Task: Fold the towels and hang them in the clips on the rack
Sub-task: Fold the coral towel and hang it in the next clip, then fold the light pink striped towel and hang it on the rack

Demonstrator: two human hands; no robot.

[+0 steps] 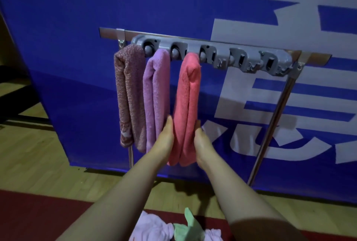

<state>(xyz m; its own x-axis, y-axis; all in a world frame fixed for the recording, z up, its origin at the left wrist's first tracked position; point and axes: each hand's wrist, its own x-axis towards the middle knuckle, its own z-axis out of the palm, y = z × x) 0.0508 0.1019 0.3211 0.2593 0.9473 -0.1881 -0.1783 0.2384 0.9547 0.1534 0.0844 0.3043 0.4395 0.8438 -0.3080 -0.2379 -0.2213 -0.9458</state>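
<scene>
Nearest us lie loose towels (152,229), below our forearms. Our left hand (165,138) and right hand (201,141), fingers straight, press the coral towel (188,101) between them. It hangs vertically, clipped above. Up-right sit empty clips (238,57), nearer our right hand.

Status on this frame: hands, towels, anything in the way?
Left hand and right hand press flat on the coral towel, hanging in the third clip. Two clips free. Nothing blocks.

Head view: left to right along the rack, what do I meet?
Speckled brown-pink folded towel → lilac terry towel → coral-red terry towel → empty grey plastic clip → second empty grey clip → slanted steel rack leg.
</scene>
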